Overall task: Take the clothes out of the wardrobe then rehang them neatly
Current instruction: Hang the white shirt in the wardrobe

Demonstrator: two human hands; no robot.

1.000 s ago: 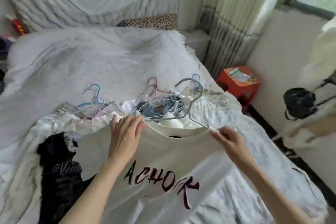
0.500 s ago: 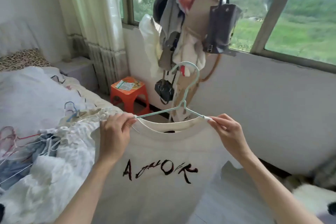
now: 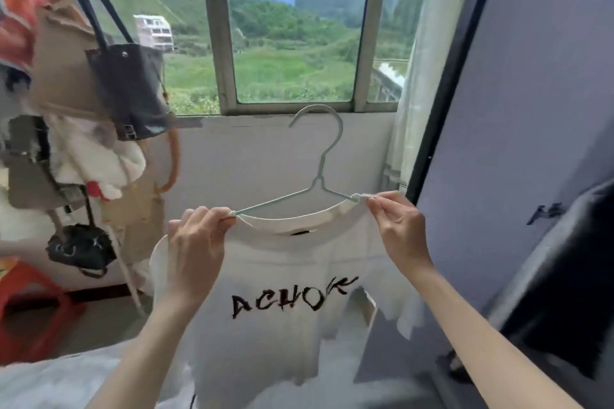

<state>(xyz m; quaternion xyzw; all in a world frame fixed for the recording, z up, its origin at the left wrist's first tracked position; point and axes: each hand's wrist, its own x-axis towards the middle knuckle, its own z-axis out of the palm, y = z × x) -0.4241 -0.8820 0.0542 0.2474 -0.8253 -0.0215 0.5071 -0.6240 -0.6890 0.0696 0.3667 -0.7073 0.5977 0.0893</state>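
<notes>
Swung away from the bed since a moment ago, the white T-shirt [image 3: 282,279] on its pale hanger [image 3: 319,176] now hangs before the window [image 3: 292,26]. Left hand [image 3: 196,252] pinches one shoulder, right hand [image 3: 400,232] the other.

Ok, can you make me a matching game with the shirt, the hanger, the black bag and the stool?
Things:
1. T-shirt
2. Hanger
3. Black bag
4. Stool

Descriptions:
A. red, at the bottom left
B. white with dark letters
C. pale green, hook pointing up
D. hanging by long straps at the upper left

Pairs: 1-B, 2-C, 3-D, 4-A
</notes>
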